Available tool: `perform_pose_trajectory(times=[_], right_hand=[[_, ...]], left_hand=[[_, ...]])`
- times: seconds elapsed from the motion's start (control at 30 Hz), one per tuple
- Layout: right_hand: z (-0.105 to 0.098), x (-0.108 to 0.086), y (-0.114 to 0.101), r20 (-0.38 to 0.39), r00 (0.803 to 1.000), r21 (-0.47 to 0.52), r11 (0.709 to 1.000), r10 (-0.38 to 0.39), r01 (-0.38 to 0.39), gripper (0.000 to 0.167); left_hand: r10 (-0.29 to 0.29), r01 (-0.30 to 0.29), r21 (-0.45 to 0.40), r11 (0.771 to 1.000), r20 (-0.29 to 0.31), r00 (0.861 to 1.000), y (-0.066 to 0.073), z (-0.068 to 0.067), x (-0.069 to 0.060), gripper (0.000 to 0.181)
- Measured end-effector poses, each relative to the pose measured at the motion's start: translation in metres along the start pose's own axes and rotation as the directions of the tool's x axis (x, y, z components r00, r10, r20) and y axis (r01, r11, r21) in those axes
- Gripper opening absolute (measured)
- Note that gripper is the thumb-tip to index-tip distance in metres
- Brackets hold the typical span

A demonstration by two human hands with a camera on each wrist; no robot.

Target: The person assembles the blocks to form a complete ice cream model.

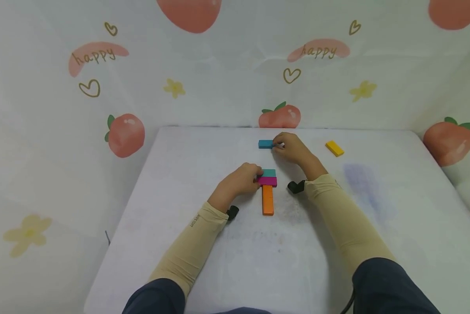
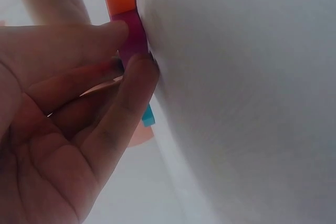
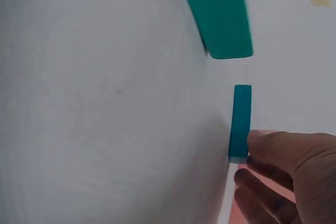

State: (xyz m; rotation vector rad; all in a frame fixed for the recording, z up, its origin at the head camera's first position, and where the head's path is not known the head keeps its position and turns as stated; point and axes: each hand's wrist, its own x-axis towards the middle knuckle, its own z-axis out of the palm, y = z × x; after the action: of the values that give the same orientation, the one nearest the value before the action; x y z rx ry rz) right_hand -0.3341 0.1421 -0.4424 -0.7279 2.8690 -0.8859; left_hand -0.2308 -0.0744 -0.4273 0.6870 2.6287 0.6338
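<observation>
Near the middle of the table, a magenta block (image 1: 268,181) lies against a teal block (image 1: 269,173), both lengthwise across. An orange block (image 1: 268,200) points toward me from the magenta one, forming a T shape. My left hand (image 1: 240,179) holds the left ends of the magenta and teal blocks between thumb and fingers; in the left wrist view its thumb (image 2: 113,35) lies on the magenta block (image 2: 135,38). Farther back, my right hand (image 1: 291,148) pinches the right end of a blue block (image 1: 265,144). The right wrist view shows that thumb (image 3: 262,142) against the blue block (image 3: 241,121).
A yellow block (image 1: 334,148) lies at an angle at the back right of the white table (image 1: 396,174). Behind stands a pale wall covering (image 1: 227,87) printed with peaches and flowers. A bluish stain (image 1: 362,185) marks the tabletop on the right.
</observation>
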Motion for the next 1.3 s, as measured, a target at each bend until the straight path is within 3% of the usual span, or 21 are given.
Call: perform_pose_trajectory(times=[0.33,0.97,1.2,1.3], right_hand=[[0.003,0.005,-0.002,-0.027,1.0,-0.037,0.999,0.002,-0.003,0.018],[0.001,0.008,-0.009,0.059,0.992,-0.043,0.993,0.111,-0.108,0.021],[0.002,0.004,-0.011,0.057,0.994,-0.06,0.995,0.089,-0.086,0.02],[0.002,0.002,-0.013,0.061,0.995,-0.049,0.996,0.083,-0.08,0.02]], left_hand=[[-0.013,0.014,-0.018,1.0,0.007,1.0,0.0,0.001,0.001,0.046],[0.003,-0.003,0.031,1.0,-0.003,1.0,0.001,0.004,0.0,0.044],[0.052,-0.051,0.017,0.999,-0.013,0.999,-0.001,0.003,0.001,0.015],[0.057,-0.057,0.017,0.998,-0.012,0.998,-0.001,0.001,0.0,0.018]])
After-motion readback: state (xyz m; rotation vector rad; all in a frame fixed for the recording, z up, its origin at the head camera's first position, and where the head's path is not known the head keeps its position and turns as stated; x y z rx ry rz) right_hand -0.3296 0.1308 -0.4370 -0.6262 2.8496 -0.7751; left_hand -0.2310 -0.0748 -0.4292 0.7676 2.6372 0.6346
